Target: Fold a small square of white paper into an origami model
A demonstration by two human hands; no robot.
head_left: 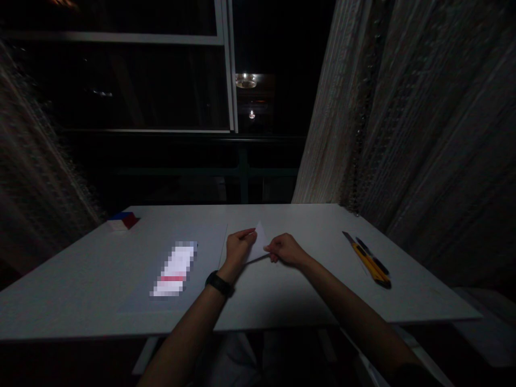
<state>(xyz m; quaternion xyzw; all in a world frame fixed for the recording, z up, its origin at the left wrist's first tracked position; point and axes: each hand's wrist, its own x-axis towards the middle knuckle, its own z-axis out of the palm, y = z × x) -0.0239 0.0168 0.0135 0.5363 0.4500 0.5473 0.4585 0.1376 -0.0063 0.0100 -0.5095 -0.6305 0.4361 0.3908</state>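
Observation:
A small piece of white folded paper, pointed at its top, is held up over the table between my two hands. My left hand pinches its left side between thumb and fingers, and a dark watch circles that wrist. At the lower right corner of the paper, my right hand grips the edge with thumb and forefinger, its other fingers curled. The paper's underside and the fingertips behind it are hidden.
The white table bears a phone with a lit, blurred screen on a pale sheet at left. A yellow cutter knife lies at right beside a dark pen-like item. A coloured cube sits far left; curtains flank the window.

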